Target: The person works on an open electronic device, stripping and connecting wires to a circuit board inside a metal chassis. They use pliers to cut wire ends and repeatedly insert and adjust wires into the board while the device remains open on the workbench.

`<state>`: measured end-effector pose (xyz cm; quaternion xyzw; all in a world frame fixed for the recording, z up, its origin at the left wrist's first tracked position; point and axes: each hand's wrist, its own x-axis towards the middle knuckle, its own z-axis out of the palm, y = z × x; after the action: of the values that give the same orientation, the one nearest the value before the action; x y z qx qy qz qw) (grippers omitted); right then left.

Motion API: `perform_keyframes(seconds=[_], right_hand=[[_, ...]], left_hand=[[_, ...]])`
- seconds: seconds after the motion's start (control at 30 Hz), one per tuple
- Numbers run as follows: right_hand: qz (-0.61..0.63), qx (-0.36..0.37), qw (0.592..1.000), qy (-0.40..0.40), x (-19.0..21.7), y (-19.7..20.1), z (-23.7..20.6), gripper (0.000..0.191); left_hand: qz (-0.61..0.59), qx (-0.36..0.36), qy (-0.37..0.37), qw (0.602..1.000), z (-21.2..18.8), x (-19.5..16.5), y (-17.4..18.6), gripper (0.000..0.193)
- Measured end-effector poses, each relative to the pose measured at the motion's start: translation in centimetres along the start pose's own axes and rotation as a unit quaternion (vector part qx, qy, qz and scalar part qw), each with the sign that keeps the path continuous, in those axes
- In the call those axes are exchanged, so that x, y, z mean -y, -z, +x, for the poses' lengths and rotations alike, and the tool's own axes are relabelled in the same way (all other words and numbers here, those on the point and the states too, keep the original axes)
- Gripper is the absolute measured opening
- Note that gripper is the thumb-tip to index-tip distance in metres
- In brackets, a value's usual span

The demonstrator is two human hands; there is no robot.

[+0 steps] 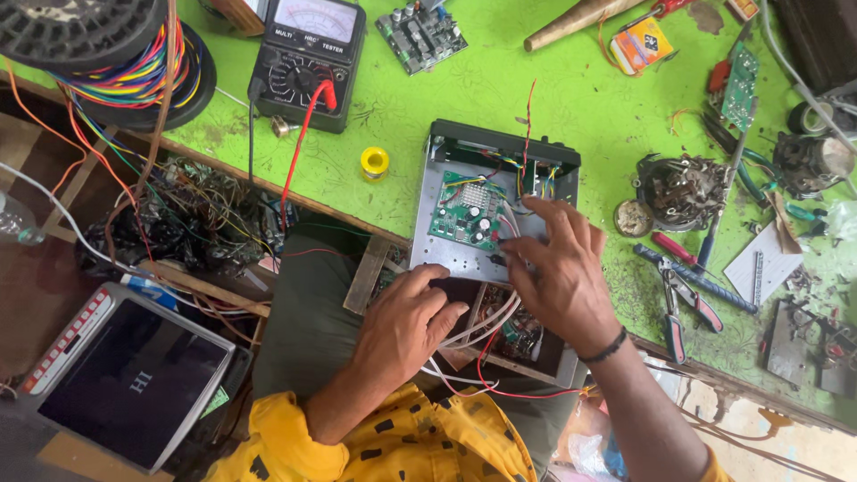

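An open metal chassis [446,259] lies at the near edge of a green workbench, with a green circuit board [464,214] mounted inside it. My right hand [558,268] rests on the chassis just right of the board, fingers spread and pressing among white and red wires [478,335]. Below it, my left hand [406,321] sits at the chassis's near edge with curled fingers on the same wire bundle. Whether either hand pinches a wire is hidden by the fingers.
A black analog multimeter [308,58] with a red lead stands at the back. A yellow solder reel [375,162], pliers [678,299], a bowl of screws [683,187], a wire spool [116,54] and a tablet-like screen [134,384] surround the chassis.
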<state>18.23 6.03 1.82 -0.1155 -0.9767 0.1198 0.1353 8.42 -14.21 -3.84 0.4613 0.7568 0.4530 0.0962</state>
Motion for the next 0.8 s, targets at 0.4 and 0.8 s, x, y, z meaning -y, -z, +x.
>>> perform_keyframes(seconds=[0.4, 0.8], right_hand=[[-0.076, 0.011, 0.997, -0.029, 0.6, -0.8, -0.4, 0.023], [-0.106, 0.014, 0.994, 0.011, 0.6, -1.3, -0.6, 0.024]], left_hand=[[-0.004, 0.017, -0.030, 0.999, -0.9, 0.1, -1.3, 0.032], [0.000, 0.045, 0.028, 0.999, 0.8, -0.5, -0.8, 0.037]])
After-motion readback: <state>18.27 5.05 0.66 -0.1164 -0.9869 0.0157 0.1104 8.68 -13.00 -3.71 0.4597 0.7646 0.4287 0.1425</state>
